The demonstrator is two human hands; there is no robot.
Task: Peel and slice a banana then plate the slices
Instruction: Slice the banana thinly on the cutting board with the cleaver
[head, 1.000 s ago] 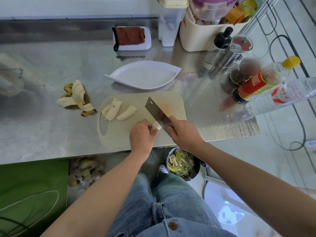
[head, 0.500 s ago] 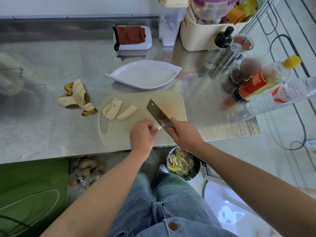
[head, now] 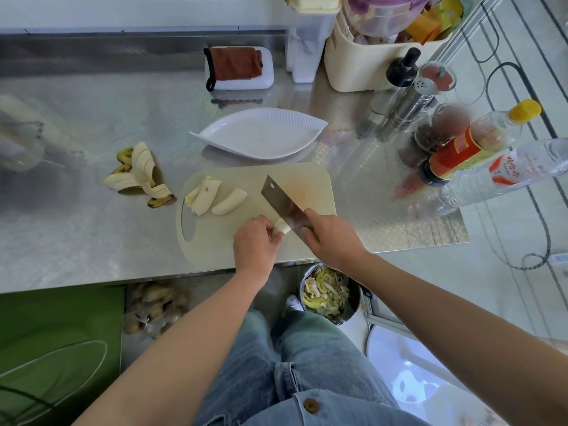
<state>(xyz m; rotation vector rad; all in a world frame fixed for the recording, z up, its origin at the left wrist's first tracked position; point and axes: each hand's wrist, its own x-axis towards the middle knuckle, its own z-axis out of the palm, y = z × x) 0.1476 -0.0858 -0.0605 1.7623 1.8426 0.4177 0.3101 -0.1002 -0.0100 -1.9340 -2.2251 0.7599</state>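
Little has shifted since a second ago: my left hand (head: 253, 244) pinches the banana stub (head: 282, 229) near the cutting board's (head: 307, 182) near edge, and my right hand (head: 330, 238) grips the cleaver (head: 282, 201), blade against it. Peeling is done, with the peel (head: 140, 173) lying to the left. Long pieces (head: 215, 198) await slicing, and nothing has reached the plate (head: 261, 133) yet.

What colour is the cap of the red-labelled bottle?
Yellow. The bottle cap shows clearly in the head view.

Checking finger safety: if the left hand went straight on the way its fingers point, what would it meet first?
Probably the cleaver: the left hand grips a banana piece, and the right hand holds the cleaver with its blade just beyond that piece. The exact gap is unclear.
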